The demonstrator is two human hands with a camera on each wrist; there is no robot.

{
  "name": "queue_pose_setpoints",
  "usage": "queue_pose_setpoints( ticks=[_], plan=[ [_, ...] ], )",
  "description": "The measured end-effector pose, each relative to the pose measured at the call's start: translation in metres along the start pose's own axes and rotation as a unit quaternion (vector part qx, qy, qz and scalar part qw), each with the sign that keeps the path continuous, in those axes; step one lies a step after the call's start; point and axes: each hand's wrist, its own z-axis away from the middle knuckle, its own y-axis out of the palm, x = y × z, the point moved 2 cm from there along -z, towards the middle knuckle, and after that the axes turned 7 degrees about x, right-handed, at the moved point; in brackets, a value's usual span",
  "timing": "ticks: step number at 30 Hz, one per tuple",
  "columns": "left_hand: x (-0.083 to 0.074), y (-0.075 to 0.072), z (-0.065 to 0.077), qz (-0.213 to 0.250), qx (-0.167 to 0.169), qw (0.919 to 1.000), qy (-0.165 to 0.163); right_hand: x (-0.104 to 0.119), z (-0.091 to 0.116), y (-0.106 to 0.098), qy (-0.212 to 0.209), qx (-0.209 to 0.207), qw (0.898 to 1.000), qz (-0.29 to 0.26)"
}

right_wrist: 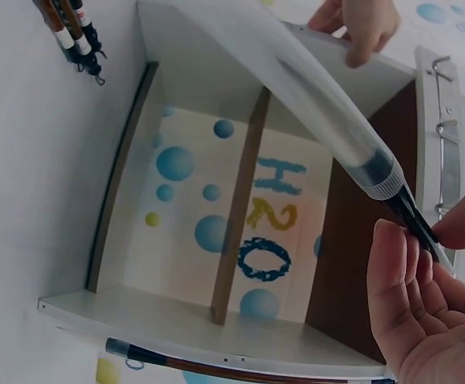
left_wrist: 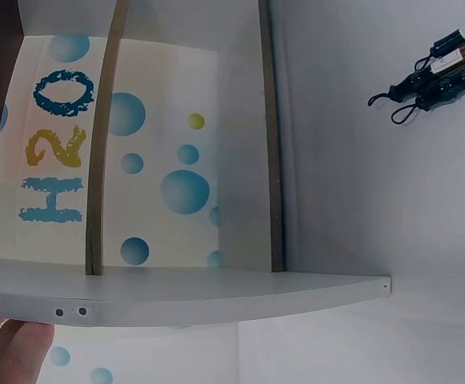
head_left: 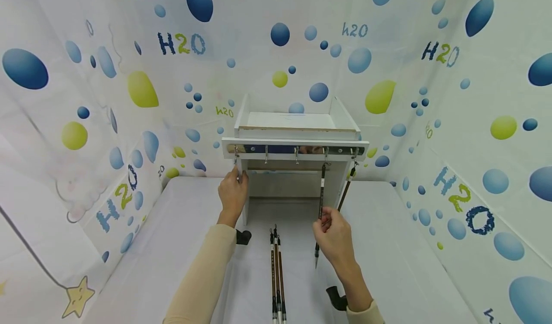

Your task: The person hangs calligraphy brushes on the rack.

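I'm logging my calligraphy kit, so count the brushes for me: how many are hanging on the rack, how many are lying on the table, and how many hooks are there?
Hanging brushes: 2
Brushes on the table: 3
Hooks: 5
Total brushes: 5

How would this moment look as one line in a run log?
left hand: grips rack leg | right hand: pinches hanging brush | second brush hangs | three brushes on table
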Motion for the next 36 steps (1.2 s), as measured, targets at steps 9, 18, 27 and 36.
queue_pose_setpoints(
  ticks=[9,18,27,36],
  plan=[
    [-0.0024,-0.0017,0.0002,0.001,-0.005,1.0000,0.004,-0.0009,-0.0024,-0.0014,-0.006,0.002,1.000,-0.004],
    [-0.0020,-0.0014,0.0010,0.005,-0.003,1.0000,0.004,-0.0024,-0.0037,-0.0025,-0.004,-0.002,1.000,-0.010],
    [-0.0010,-0.0007,0.0011,0.002,-0.002,1.0000,0.001,-0.0026,-0.0033,-0.0022,0.009,0.009,1.000,-0.012],
    [-0.0014,-0.0006,0.0005,0.003,-0.001,1.0000,0.001,-0.0094,-0.0031,0.0023,0.036,0.028,0.999,-0.001]
  ],
)
